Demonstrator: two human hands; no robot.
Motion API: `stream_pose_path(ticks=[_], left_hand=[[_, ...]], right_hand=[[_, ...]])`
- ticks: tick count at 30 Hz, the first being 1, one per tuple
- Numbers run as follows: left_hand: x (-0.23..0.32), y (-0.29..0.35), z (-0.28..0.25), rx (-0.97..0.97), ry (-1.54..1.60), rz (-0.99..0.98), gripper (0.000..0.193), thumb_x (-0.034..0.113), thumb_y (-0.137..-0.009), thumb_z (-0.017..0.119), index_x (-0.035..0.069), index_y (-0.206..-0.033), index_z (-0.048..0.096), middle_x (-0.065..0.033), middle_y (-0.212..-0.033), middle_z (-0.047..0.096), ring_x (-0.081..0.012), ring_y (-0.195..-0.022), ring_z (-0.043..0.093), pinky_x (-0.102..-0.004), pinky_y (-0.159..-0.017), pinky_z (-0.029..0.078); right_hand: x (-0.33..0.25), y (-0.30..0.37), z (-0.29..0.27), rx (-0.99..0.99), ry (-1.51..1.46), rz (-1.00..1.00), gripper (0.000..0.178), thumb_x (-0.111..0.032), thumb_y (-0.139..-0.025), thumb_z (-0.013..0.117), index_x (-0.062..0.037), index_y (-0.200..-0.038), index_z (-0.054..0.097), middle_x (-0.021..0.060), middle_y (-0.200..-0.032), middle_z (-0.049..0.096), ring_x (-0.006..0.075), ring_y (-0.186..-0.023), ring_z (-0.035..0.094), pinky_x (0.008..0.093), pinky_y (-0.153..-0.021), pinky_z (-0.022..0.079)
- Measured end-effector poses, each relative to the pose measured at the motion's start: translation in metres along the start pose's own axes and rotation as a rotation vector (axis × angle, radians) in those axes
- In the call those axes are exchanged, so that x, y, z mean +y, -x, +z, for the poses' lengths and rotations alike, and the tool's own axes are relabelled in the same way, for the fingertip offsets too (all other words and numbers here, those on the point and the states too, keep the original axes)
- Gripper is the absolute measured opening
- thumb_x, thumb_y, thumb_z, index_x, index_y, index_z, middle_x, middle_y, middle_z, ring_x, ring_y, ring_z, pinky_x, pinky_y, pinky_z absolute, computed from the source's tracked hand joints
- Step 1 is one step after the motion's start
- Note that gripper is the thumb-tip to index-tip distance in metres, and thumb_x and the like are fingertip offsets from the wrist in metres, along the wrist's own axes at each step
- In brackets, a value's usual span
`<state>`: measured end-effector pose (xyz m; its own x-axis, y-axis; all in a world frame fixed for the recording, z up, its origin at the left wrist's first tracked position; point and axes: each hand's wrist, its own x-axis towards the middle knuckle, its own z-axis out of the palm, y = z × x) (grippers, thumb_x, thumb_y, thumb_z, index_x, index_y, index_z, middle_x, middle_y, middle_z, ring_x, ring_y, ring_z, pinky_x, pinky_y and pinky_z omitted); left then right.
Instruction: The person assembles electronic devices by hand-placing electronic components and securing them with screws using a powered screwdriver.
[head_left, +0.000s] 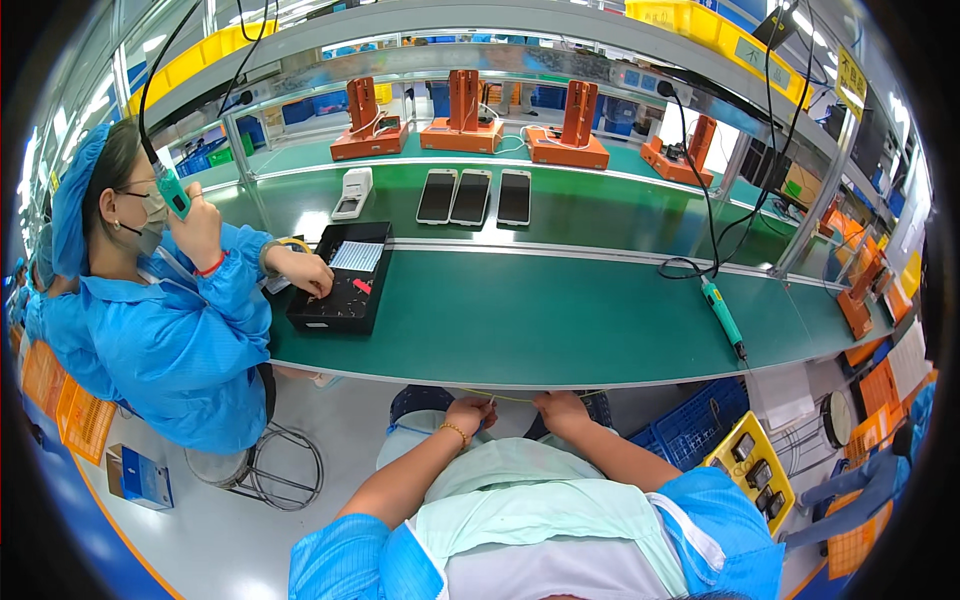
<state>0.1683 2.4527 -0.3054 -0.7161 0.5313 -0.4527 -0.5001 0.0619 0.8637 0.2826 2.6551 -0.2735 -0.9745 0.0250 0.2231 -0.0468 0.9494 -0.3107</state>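
My left hand [468,414] and my right hand [562,412] are low in front of me, just below the table's near edge, both with fingers closed. A thin yellow cord [515,399] runs between them, and each hand appears to pinch it. A small pale bit shows at my left fingertips, too small to name. A beaded bracelet circles my left wrist. Above my hands is the bare near part of the green worktable [520,320]. To the right on it lies a teal electric screwdriver [723,318] on a black cable.
Three phones [470,197] and a white device [352,194] lie on the raised strip, behind which stand several orange fixtures [568,145]. At left a co-worker [180,310] holds another screwdriver and reaches into a black tray [340,318]. A yellow bin [752,465] stands lower right.
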Motion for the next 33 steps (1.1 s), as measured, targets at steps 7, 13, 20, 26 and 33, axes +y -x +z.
stream_pose_path(ticks=[7,13,20,26,33], left_hand=[[-0.001,-0.002,0.003,-0.007,-0.014,-0.022,0.017,0.003,-0.095,0.053,-0.008,-0.104,0.062,-0.0107,-0.081,0.064,-0.0179,-0.069,0.063,-0.0288,-0.064,0.055],[-0.003,-0.005,0.0,-0.005,-0.031,0.007,0.017,0.004,-0.095,0.052,-0.007,-0.104,0.062,-0.0108,-0.081,0.064,-0.0176,-0.068,0.063,-0.0283,-0.064,0.054],[0.004,0.001,0.01,0.03,0.077,0.005,0.016,0.001,-0.094,0.052,-0.012,-0.099,0.06,-0.0115,-0.075,0.059,-0.0197,-0.062,0.054,-0.0312,-0.056,0.045],[0.007,0.001,0.011,-0.002,0.032,0.036,0.016,0.002,-0.094,0.053,-0.011,-0.1,0.061,-0.0111,-0.08,0.06,-0.0196,-0.065,0.056,-0.0313,-0.059,0.048],[-0.001,-0.006,0.007,0.014,0.104,0.032,0.019,0.006,-0.093,0.057,-0.009,-0.105,0.06,-0.0133,-0.095,0.064,-0.021,-0.085,0.064,-0.0313,-0.077,0.056]], right_hand=[[0.003,0.0,0.004,0.021,0.011,0.026,0.01,-0.013,-0.08,0.06,-0.0095,-0.087,0.067,0.0187,-0.097,0.061,0.0389,-0.086,0.061,0.0478,-0.074,0.049],[0.002,0.0,0.003,-0.035,0.03,0.039,0.013,-0.015,-0.081,0.06,-0.0104,-0.09,0.068,0.0199,-0.096,0.062,0.0387,-0.088,0.061,0.048,-0.075,0.049],[0.004,0.0,0.004,-0.008,0.014,0.036,0.012,-0.016,-0.082,0.061,-0.01,-0.09,0.068,0.0195,-0.096,0.062,0.0385,-0.087,0.061,0.0483,-0.074,0.049],[0.001,0.003,0.0,0.01,-0.016,0.01,0.01,-0.012,-0.08,0.061,-0.0092,-0.087,0.067,0.0184,-0.096,0.06,0.0386,-0.088,0.06,0.0486,-0.073,0.049],[0.002,0.003,0.001,-0.073,-0.014,0.019,0.009,-0.008,-0.078,0.057,-0.0064,-0.084,0.064,0.0201,-0.101,0.058,0.0396,-0.092,0.059,0.0487,-0.075,0.049]])
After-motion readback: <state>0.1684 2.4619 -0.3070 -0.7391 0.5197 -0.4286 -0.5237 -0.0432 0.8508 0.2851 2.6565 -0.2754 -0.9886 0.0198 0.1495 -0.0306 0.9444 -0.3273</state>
